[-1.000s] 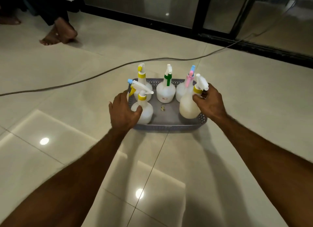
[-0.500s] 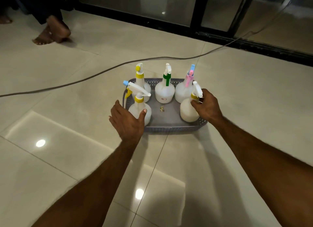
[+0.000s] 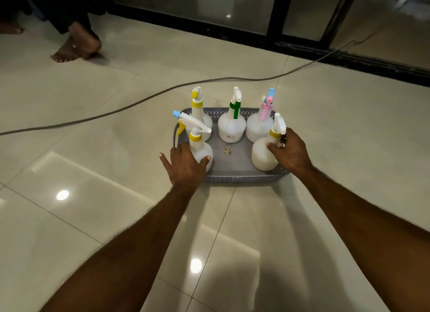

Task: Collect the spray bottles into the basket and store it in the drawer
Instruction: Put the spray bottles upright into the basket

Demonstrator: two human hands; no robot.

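Right hand [image 3: 292, 152] gripping upright spray bottle [image 3: 264, 153], nozzle pointing away

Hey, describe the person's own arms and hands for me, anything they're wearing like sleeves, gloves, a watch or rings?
Both forearms are bare as far as the frame shows, with no sleeves in view. The left hand and right hand wear no gloves. No watch, bracelet or band shows at either wrist, and no ring is visible on the fingers that can be seen. Fine hair shows along both forearms.
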